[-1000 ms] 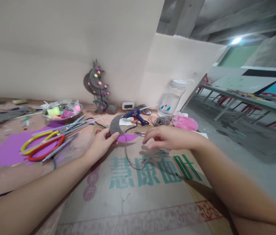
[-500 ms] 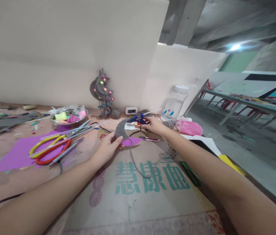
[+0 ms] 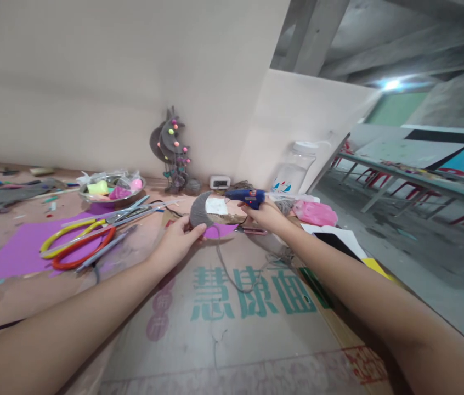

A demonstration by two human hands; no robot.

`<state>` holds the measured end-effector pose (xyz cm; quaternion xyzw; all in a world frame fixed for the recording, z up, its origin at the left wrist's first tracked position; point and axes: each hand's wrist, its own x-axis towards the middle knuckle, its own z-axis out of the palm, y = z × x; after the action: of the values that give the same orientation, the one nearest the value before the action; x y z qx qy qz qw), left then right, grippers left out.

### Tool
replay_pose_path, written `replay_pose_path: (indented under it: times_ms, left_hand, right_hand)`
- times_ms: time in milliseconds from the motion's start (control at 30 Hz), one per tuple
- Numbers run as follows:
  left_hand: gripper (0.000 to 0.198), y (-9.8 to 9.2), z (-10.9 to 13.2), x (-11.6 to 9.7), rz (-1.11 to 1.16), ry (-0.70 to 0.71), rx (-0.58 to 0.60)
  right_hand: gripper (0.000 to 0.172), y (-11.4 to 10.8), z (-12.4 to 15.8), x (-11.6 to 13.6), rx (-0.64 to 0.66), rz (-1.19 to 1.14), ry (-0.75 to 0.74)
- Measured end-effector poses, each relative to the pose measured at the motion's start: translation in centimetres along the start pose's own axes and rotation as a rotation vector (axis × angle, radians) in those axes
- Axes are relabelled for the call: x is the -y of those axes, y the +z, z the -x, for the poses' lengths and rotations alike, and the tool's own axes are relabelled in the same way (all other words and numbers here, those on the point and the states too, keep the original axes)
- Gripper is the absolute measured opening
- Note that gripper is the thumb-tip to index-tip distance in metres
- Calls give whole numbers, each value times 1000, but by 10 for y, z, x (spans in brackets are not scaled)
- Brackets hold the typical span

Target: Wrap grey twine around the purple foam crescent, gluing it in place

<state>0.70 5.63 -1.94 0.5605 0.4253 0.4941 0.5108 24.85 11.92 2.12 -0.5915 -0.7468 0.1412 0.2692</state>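
My left hand (image 3: 182, 237) pinches the lower end of a grey yarn-wrapped crescent (image 3: 199, 213), thumb on top. A strand of grey yarn (image 3: 226, 274) trails from the crescent over the cardboard (image 3: 256, 340) to a loose tangle at the right. In my right hand (image 3: 265, 214) is a blue hot glue gun (image 3: 245, 196), its nozzle pointing left toward the crescent but apart from it. A white paper piece (image 3: 216, 206) lies between them. Beneath the crescent shows a purple paper scrap (image 3: 220, 231), with a pink craft knife (image 3: 252, 230) beside it.
Scissors (image 3: 79, 247) with yellow and red handles lie on purple paper (image 3: 10, 247) at left. Behind them stands a metal bowl (image 3: 112, 201) of coloured clay. A decorated crescent ornament (image 3: 171, 144) leans on the wall. A water bottle (image 3: 295, 167) and pink bag (image 3: 315, 213) stand right.
The glue gun has been raised and turned so its nozzle points left, and it has moved slightly right of the crescent. My left hand keeps hold of the crescent, which has shifted slightly left.
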Motion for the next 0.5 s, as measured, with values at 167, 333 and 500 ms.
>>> replay_pose_path:
  times_ms: [167,333,500]
  left_hand:
    - [37,1,2,-2,-43,16,11]
    - [36,0,3,-4,-53,15,-18]
    - [35,-1,1,-2,-100,44,-27]
  right_hand:
    - [24,-2,47,11,-50,-286,-44]
    - [28,2,80,20,-80,-262,7]
    - [30,8,87,15,-10,-329,-79]
